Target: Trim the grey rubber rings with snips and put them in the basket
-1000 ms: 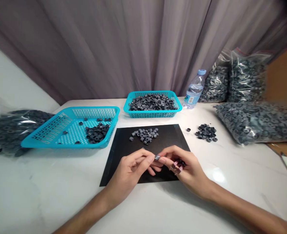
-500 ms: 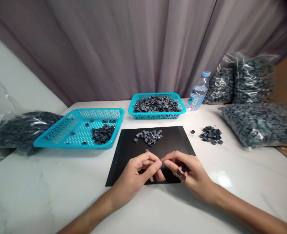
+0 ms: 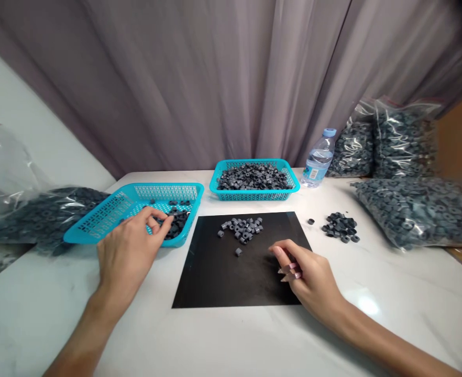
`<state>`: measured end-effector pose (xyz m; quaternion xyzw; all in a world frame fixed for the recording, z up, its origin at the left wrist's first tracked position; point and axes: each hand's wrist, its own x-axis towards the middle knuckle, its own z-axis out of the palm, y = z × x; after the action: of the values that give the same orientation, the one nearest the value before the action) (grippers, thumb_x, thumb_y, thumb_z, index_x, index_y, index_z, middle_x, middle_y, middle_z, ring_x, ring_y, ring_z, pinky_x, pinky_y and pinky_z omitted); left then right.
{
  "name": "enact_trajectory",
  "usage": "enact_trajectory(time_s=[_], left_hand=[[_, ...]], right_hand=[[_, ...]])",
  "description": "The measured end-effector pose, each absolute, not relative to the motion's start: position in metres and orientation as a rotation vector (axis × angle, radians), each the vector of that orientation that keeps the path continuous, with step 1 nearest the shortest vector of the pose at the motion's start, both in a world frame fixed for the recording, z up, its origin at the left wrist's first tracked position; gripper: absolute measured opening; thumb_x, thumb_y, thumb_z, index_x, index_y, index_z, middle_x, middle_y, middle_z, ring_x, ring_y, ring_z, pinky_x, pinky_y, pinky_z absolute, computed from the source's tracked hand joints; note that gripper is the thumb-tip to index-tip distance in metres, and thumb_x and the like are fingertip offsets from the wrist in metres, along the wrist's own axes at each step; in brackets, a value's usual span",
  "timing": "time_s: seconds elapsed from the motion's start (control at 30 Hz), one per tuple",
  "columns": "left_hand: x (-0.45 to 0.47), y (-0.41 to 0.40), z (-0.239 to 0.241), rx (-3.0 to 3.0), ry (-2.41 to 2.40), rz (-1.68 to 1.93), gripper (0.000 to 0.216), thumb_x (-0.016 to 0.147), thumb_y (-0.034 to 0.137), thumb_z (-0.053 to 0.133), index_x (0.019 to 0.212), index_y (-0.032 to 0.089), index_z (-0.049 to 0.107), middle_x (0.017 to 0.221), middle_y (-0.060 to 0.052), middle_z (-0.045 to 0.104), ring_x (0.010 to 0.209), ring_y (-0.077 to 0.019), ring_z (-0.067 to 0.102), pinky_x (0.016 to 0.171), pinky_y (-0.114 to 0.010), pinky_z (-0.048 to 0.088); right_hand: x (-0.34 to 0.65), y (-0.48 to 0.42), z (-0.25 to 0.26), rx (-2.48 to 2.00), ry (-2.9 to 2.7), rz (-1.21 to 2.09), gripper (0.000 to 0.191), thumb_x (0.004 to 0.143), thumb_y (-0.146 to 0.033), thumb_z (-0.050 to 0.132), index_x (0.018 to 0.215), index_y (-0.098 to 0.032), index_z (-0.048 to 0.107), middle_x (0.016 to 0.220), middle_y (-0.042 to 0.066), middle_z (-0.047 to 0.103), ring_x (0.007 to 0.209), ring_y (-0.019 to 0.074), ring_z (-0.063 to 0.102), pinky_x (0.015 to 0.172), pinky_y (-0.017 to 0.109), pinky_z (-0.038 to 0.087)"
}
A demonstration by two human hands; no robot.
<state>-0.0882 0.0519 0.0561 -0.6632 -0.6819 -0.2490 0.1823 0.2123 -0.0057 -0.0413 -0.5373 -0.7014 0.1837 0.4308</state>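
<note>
Overlapping basket (image 3: 164, 190): left hand (image 3: 131, 245), contents unclear

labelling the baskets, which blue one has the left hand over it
The left basket, only partly filled: the left hand is over its near rim, by the dark rings inside. The back basket, heaped full, has no hand over it.

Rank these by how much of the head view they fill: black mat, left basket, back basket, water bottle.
Largest to smallest:
Black mat
Left basket, partly hidden by the left hand
Back basket, farther away
Water bottle
</note>
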Motion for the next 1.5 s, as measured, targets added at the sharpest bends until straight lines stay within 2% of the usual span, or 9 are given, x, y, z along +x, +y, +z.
enact_trajectory(time_s=[0.17, 0.37, 0.47, 0.53, 0.67, 0.8, 1.0, 1.17, 1.5], left_hand=[[-0.06, 0.042, 0.039, -2.086, -1.53, -0.899, 0.016, 0.096, 0.033, 0.067, 0.084, 0.023, 0.063, 0.065, 0.003, 0.055, 0.064, -0.0177, 0.059, 0.06, -0.029, 0.035], [-0.017, 0.023, -0.005, -2.603, -1.519, -0.716, 0.014, 0.093, 0.033, 0.072, 0.099, 0.02, 0.068, 0.09, -0.002, 0.07, 0.082, -0.0224, 0.069, 0.071, -0.034, 0.048], [-0.013, 0.021, -0.012, -2.682, -1.594, -0.735, 0.005, 0.096, 0.024, 0.066, 0.098, 0.022, 0.07, 0.095, -0.002, 0.072, 0.084, -0.0219, 0.068, 0.073, -0.034, 0.049], [-0.011, 0.02, -0.011, -2.804, -1.712, -0.866, 0.008, 0.096, 0.027, 0.065, 0.095, 0.023, 0.071, 0.094, -0.001, 0.071, 0.081, -0.0199, 0.065, 0.072, -0.032, 0.049], [-0.004, 0.02, -0.004, -3.248, -2.143, -1.356, 0.021, 0.09, 0.041, 0.072, 0.093, 0.02, 0.072, 0.088, -0.002, 0.068, 0.078, -0.0179, 0.063, 0.064, -0.028, 0.048], [-0.001, 0.021, 0.002, -3.38, -2.328, -1.722, 0.023, 0.087, 0.039, 0.076, 0.091, 0.017, 0.073, 0.084, -0.001, 0.066, 0.074, -0.0149, 0.057, 0.066, -0.026, 0.047], [-0.002, 0.021, 0.005, -3.462, -2.339, -1.679, 0.021, 0.085, 0.037, 0.077, 0.087, 0.016, 0.074, 0.081, -0.001, 0.066, 0.076, -0.0143, 0.056, 0.066, -0.025, 0.043], [-0.003, 0.022, 0.002, -3.544, -2.34, -1.625, 0.027, 0.084, 0.042, 0.078, 0.082, 0.016, 0.072, 0.074, 0.0, 0.064, 0.072, -0.014, 0.056, 0.065, -0.025, 0.042], [-0.004, 0.022, 0.002, -3.552, -2.284, -1.724, 0.028, 0.085, 0.042, 0.08, 0.085, 0.016, 0.071, 0.074, 0.001, 0.062, 0.071, -0.0132, 0.055, 0.065, -0.025, 0.042]], right_hand=[[0.212, -0.007, -0.043, -1.316, -1.766, 0.48, 0.03, 0.107, -0.042, 0.043, 0.097, -0.023, 0.065, 0.069, -0.001, 0.067, 0.054, 0.0122, 0.062, 0.053, 0.021, 0.046], [0.213, -0.006, -0.044, -1.309, -1.782, 0.498, 0.027, 0.107, -0.04, 0.045, 0.098, -0.024, 0.065, 0.071, -0.001, 0.066, 0.055, 0.0116, 0.061, 0.054, 0.021, 0.046], [0.212, -0.006, -0.044, -1.29, -1.778, 0.516, 0.027, 0.107, -0.04, 0.045, 0.098, -0.023, 0.065, 0.069, -0.001, 0.065, 0.055, 0.0119, 0.06, 0.053, 0.021, 0.046], [0.211, -0.007, -0.043, -1.274, -1.774, 0.545, 0.027, 0.106, -0.04, 0.045, 0.097, -0.022, 0.064, 0.067, -0.001, 0.062, 0.055, 0.0122, 0.06, 0.052, 0.021, 0.046], [0.213, -0.009, -0.036, -1.128, -1.815, 0.752, 0.02, 0.105, -0.038, 0.051, 0.105, -0.022, 0.064, 0.075, -0.001, 0.061, 0.057, 0.0108, 0.058, 0.053, 0.021, 0.046], [0.213, -0.011, -0.032, -0.986, -1.859, 0.983, 0.021, 0.103, -0.038, 0.055, 0.116, -0.024, 0.064, 0.085, 0.0, 0.058, 0.06, 0.0093, 0.055, 0.052, 0.02, 0.047], [0.212, -0.013, -0.036, -0.983, -1.752, 1.038, 0.027, 0.102, -0.038, 0.058, 0.127, -0.027, 0.06, 0.081, -0.003, 0.057, 0.055, 0.0079, 0.05, 0.047, 0.018, 0.045], [0.212, -0.013, -0.032, -0.937, -1.79, 0.925, 0.019, 0.102, -0.036, 0.059, 0.112, -0.023, 0.068, 0.078, -0.001, 0.056, 0.058, 0.009, 0.051, 0.052, 0.02, 0.046], [0.209, -0.018, -0.031, -0.917, -1.703, 1.023, 0.016, 0.102, -0.037, 0.058, 0.098, -0.023, 0.064, 0.08, -0.001, 0.061, 0.056, 0.0091, 0.058, 0.05, 0.02, 0.05]])
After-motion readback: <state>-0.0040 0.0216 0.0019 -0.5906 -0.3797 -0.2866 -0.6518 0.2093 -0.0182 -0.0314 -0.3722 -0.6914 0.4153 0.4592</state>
